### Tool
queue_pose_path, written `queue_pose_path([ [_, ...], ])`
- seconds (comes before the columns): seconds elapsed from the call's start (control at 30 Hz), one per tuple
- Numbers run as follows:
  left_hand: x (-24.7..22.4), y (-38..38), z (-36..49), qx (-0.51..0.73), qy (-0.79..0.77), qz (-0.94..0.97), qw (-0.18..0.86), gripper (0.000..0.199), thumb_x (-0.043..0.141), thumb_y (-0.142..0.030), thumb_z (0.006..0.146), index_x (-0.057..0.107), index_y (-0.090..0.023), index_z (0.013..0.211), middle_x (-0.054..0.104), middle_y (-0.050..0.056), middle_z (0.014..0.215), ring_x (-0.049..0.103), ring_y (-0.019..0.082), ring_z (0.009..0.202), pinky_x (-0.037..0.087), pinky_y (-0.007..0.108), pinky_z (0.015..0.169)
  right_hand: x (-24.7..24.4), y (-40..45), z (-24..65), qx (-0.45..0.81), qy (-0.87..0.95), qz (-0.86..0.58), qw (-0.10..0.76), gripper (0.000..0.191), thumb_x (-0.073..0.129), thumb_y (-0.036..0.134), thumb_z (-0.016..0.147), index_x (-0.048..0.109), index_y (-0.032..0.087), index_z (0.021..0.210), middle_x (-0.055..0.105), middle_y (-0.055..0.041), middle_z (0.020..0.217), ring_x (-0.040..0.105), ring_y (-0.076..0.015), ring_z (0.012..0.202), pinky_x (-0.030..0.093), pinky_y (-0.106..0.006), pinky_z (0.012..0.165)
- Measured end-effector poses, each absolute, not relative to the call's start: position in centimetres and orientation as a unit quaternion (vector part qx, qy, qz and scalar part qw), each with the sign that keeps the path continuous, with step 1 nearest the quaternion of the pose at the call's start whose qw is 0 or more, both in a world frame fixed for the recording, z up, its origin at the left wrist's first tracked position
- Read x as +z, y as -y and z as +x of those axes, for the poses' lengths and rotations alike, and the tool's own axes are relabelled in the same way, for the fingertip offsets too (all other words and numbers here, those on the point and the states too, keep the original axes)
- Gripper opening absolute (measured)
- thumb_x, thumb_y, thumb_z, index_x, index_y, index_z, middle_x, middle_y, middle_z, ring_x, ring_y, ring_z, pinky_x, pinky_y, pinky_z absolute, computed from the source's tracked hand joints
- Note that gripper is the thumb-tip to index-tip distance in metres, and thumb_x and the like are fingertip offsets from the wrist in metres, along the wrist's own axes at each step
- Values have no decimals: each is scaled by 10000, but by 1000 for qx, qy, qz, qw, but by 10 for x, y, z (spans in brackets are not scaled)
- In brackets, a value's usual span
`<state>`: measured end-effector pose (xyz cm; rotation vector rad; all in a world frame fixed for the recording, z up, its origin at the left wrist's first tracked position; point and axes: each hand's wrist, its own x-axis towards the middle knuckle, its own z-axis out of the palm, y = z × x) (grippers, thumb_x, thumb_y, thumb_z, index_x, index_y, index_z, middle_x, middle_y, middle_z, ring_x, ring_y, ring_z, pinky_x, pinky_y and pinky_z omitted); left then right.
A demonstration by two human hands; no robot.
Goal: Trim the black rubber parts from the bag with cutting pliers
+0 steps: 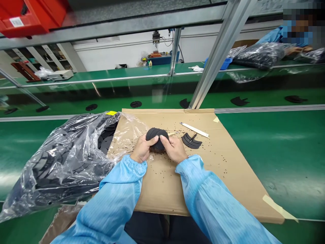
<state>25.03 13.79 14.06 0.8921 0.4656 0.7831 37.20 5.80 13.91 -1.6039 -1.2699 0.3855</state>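
Observation:
Both my hands grip black rounded flat pieces [157,135], overlapping like a small stack, above the cardboard sheet [203,183]. My left hand [143,147] closes on their left side, thumb on top. From the right, my right hand [174,148] pinches them, its thumb close to the other. The fingers beneath are hidden. Just right of my right hand lie several curved black pieces [191,141]. Behind them rests a white cutter-like strip [194,129]. A thin pale tool [173,133] shows partly behind the right hand. Tiny black scraps dot the cardboard.
A large clear plastic bag [68,159] full of black pieces lies at left. Beyond the cardboard, black pieces [136,104] sit spaced along a green belt [157,96]. A slanting metal post [220,54] and a red bin [33,17] stand ahead. Another person's sleeve [271,35] shows far right.

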Motion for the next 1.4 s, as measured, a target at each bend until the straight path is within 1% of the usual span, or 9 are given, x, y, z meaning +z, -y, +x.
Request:
queue_pose_path([
  [0.07, 140, -139, 252, 376, -221, 400, 807, 494, 892, -320, 597, 666, -93, 974, 663, 76, 925, 604, 173, 872, 498, 264, 783, 140, -58, 370, 145, 513, -658, 533, 548, 443, 604, 896, 436, 158, 577, 384, 0, 536, 361, -109, 514, 265, -245, 476],
  [0.2, 139, -144, 251, 355, -251, 342, 833, 437, 874, -320, 613, 616, -120, 903, 595, 4, 733, 517, 96, 603, 393, 192, 499, 139, -56, 366, 153, 537, -569, 604, 370, 548, 476, 901, 608, 135, 1033, 605, -50, 811, 560, -149, 659, 462, -254, 590],
  [0.27, 139, -146, 250, 302, -258, 329, 857, 381, 835, -328, 664, 600, -121, 882, 572, 2, 693, 491, 96, 546, 358, 196, 453, 139, -56, 364, 120, 576, -539, 603, 302, 542, 376, 929, 619, 146, 1110, 635, -75, 921, 608, -168, 762, 509, -284, 702],
  [0.43, 140, -144, 248, 230, -247, 337, 879, 392, 790, -426, 730, 576, -135, 882, 574, 12, 725, 545, 122, 599, 416, 218, 505, 141, -55, 362, 2, 605, -543, 583, 239, 480, 264, 976, 695, 179, 1034, 685, -64, 929, 647, -173, 842, 525, -284, 773],
  [0.9, 137, -136, 250, 271, -241, 389, 847, 587, 842, -547, 626, 523, -155, 924, 536, -15, 736, 511, 95, 589, 366, 192, 476, 142, -54, 360, -35, 595, -573, 563, 244, 471, 257, 972, 701, 176, 989, 683, -64, 900, 637, -172, 816, 528, -294, 766],
  [1.03, 130, -134, 261, 402, -257, 387, 789, 613, 806, -588, 655, 514, -163, 986, 584, 5, 830, 561, 119, 702, 434, 214, 579, 138, -57, 363, 73, 581, -558, 588, 279, 563, 346, 930, 657, 148, 1103, 646, -88, 997, 616, -185, 872, 520, -307, 785],
  [1.17, 121, -131, 268, 471, -230, 475, 707, 562, 742, -512, 774, 504, -168, 1150, 591, 77, 1145, 556, 189, 1074, 457, 285, 901, 130, -58, 357, 153, 500, -604, 601, 423, 609, 441, 858, 616, 132, 1147, 647, -81, 901, 598, -182, 710, 527, -304, 655],
  [1.3, 116, -131, 267, 515, -285, 581, 563, 407, 593, -445, 907, 501, -150, 1172, 589, 93, 1055, 577, 177, 941, 450, 294, 861, 131, -59, 357, 179, 323, -646, 668, 456, 624, 510, 758, 598, 116, 986, 588, -43, 685, 529, -169, 487, 465, -291, 453],
  [1.4, 117, -134, 265, 552, -331, 582, 497, 341, 561, -411, 926, 522, -144, 1135, 575, 84, 972, 560, 171, 854, 434, 295, 827, 153, -78, 378, 153, 344, -707, 599, 424, 592, 491, 747, 612, 117, 946, 551, -27, 597, 530, -194, 474, 440, -300, 453],
])
